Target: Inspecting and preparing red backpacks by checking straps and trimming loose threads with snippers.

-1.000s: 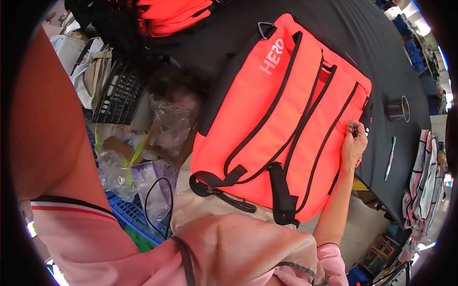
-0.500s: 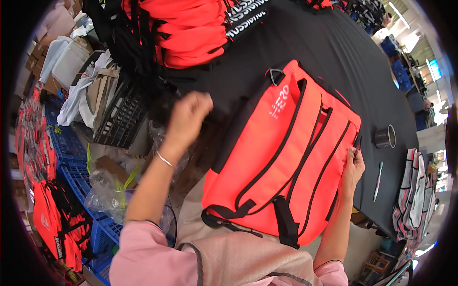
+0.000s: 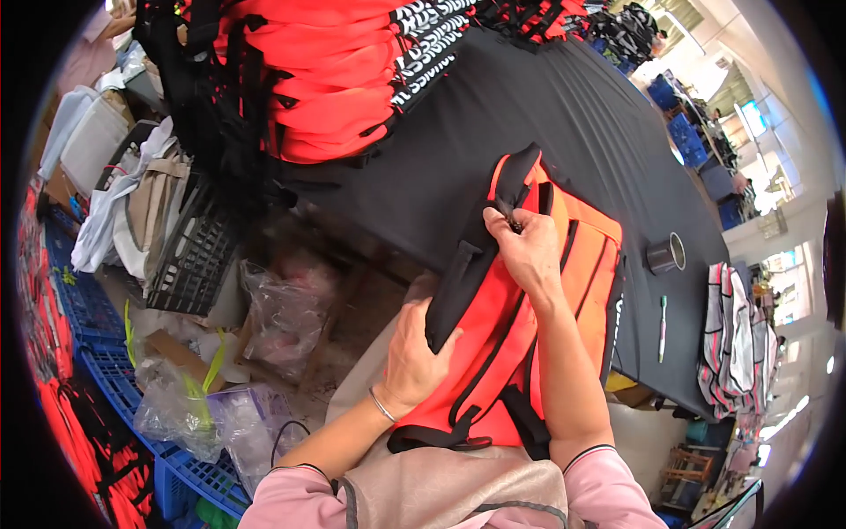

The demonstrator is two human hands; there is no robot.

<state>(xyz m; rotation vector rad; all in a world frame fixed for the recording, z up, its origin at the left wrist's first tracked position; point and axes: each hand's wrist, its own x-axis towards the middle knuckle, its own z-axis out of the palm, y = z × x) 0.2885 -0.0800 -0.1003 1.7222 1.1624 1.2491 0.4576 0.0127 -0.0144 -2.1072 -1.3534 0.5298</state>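
A bright red-orange backpack with black trim and shoulder straps lies tilted across the table's near edge and my lap. Its black side panel faces left. My left hand grips the lower left side, thumb over the red fabric and fingers partly hidden behind the black panel. Near the top, my right hand is closed in a pinch on the backpack's upper left edge. A small dark part shows at those fingertips, too small to make out. My right forearm crosses over the straps.
Red and black bags are piled on the black-covered table at the far left. A dark metal cup and a toothbrush-like stick lie at right. Beside me are a black crate, blue crates and clear plastic bags.
My left hand has come down from the air onto the backpack's left side. My right hand has moved from its right edge to the upper left edge. The backpack has turned somewhat.
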